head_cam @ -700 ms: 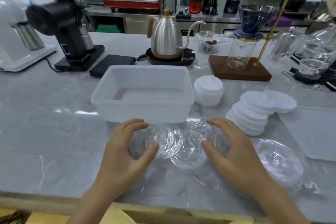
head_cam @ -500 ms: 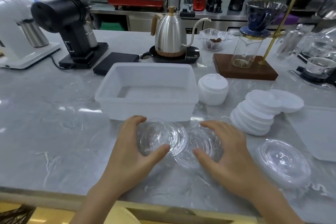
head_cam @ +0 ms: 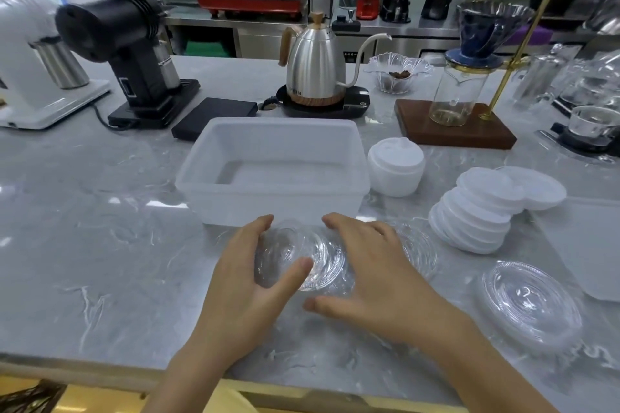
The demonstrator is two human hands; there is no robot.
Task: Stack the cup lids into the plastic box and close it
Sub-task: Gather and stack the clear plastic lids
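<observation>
A translucent white plastic box (head_cam: 268, 201) stands open and empty on the grey marble counter. Just in front of it lies a pile of clear dome lids (head_cam: 292, 255). My left hand (head_cam: 241, 282) curls round the pile's left side, index finger behind it and thumb in front. My right hand (head_cam: 372, 275) lies over overlapping clear lids (head_cam: 419, 246) on the right, fingers spread and fairly straight. More clear lids (head_cam: 530, 298) sit at the right. A slanting stack of flat white lids (head_cam: 476, 214) and a stack of white dome lids (head_cam: 396, 168) lie right of the box.
The box's translucent cover (head_cam: 590, 245) lies at the far right edge. Behind the box stand a black scale (head_cam: 214, 117), a steel kettle (head_cam: 315, 67) on its base, a black grinder (head_cam: 127, 43) and a glass dripper stand on a wooden block (head_cam: 453, 131).
Both hands have come closer together. My right hand slid left over its clear lids, which now overlap the pile in my left hand.
</observation>
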